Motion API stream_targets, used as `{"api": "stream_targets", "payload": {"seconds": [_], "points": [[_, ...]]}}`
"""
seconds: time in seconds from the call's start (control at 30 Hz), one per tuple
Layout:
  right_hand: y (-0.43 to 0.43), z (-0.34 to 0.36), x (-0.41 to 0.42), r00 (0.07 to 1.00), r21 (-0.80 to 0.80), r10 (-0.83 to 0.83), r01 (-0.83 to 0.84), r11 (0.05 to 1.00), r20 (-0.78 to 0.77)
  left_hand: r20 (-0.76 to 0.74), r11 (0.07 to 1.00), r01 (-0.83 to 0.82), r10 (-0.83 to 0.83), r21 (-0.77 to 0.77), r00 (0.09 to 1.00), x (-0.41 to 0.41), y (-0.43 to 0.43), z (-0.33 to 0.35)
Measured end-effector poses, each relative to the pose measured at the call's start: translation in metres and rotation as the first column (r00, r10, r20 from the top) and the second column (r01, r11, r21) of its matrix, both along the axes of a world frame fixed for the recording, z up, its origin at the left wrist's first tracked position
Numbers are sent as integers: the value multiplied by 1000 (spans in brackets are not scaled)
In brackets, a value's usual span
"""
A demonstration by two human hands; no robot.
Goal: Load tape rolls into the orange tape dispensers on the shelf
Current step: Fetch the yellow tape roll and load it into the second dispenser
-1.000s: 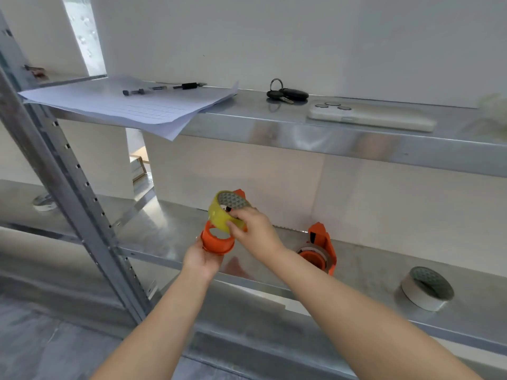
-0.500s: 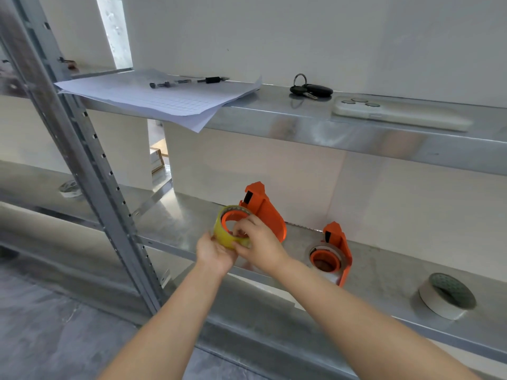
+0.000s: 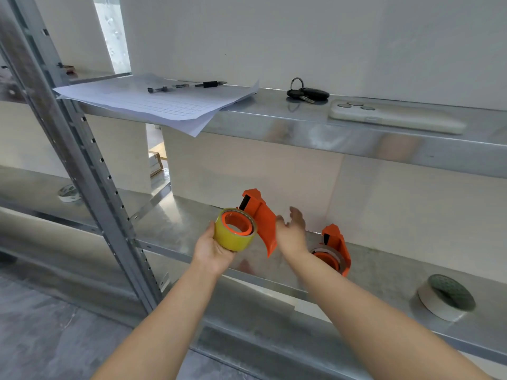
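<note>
Moved: right hand (image 3: 291,233) let go of the yellow tape roll (image 3: 233,235), fingers now spread, blurry | Left hand (image 3: 212,249) grips roll on the orange dispenser (image 3: 259,219), frame middle | Step: roll seated; next likely pull tape to the blade | Hidden: second dispenser (image 3: 335,249) partly behind wrist; white roll (image 3: 445,297) lower right.

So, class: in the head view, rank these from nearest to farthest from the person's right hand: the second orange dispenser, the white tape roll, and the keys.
From the right hand:
1. Second orange dispenser, just to its right on the lower shelf.
2. White tape roll, far right, same shelf.
3. Keys, on the upper shelf.
</note>
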State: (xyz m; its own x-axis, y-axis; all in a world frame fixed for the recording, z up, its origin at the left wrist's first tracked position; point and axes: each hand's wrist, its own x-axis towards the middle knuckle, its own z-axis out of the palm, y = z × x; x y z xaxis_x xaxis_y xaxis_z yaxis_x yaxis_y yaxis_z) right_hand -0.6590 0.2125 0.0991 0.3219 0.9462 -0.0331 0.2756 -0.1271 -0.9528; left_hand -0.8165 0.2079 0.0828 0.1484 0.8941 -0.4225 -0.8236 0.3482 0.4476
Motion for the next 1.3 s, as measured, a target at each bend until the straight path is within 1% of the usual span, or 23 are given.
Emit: {"api": "stream_targets", "payload": {"seconds": [0.03,0.07,0.13,0.17,0.2,0.23,0.3,0.33,0.43,0.5,0.6,0.67,0.73,0.77,0.8,0.83,0.87,0.9,0.97,1.03,1.13,1.2,1.3], "points": [[2,-3,3,997,-87,19,-26,996,-80,-4,1000,7,-7,-2,1000,1,1,1],[3,-5,6,995,-137,29,-43,990,-98,-10,1000,19,-19,-3,1000,2,2,3],[0,-5,9,996,-151,36,-49,987,-84,-28,999,48,-47,8,998,7,4,6],[-3,-4,8,993,-145,36,-52,988,-112,-41,998,57,-57,15,998,10,4,7],[-6,-3,6,983,-144,48,-75,987,-180,-50,997,68,-66,24,997,13,5,8],[-9,-3,2,954,-141,61,-106,984,-293,-56,996,82,-80,34,995,16,5,8],[-12,-2,-3,866,-131,64,-148,980,-495,-64,993,105,-102,44,993,21,6,8],[-12,-2,-5,835,-125,65,-158,979,-547,-74,993,108,-105,45,992,23,7,8],[-11,-4,-2,804,-120,55,-156,980,-593,-138,990,129,-119,65,983,27,8,9],[-9,-6,2,781,-119,43,-149,982,-623,-202,978,188,-166,92,965,30,9,12],[-10,-7,7,735,-105,30,-136,985,-677,-373,956,291,-258,32,891,34,10,18],[-12,-9,10,706,-89,43,-149,985,-707,-355,933,359,-330,18,875,37,10,20],[-11,-9,15,708,-92,51,-161,983,-705,-304,933,359,-332,34,893,43,13,20],[-10,-9,17,734,-111,47,-165,980,-677,-303,937,348,-320,39,898,47,14,21],[-9,-9,20,796,-133,48,-161,978,-604,-318,942,333,-304,39,898,50,17,22],[-8,-9,24,886,-143,72,-153,978,-459,-338,946,321,-290,37,895,53,18,23],[-8,-10,28,959,-124,111,-148,981,-262,-359,948,317,-283,38,889,57,20,24],[-9,-13,34,989,-60,135,-139,988,-64,-380,946,322,-283,43,880,60,21,26],[-17,-15,45,975,152,135,-162,975,178,-439,940,337,-285,44,852,68,24,27],[-24,-13,56,915,340,101,-245,908,390,-486,935,352,-287,47,825,77,24,29],[-33,-7,72,711,420,35,-454,786,702,-533,923,376,-279,81,799,93,22,29],[-38,-3,81,585,424,-31,-549,720,810,-567,914,391,-268,106,779,104,19,26],[-43,1,94,499,430,-117,-577,694,859,-538,891,442,-324,102,778,121,13,25]]}}
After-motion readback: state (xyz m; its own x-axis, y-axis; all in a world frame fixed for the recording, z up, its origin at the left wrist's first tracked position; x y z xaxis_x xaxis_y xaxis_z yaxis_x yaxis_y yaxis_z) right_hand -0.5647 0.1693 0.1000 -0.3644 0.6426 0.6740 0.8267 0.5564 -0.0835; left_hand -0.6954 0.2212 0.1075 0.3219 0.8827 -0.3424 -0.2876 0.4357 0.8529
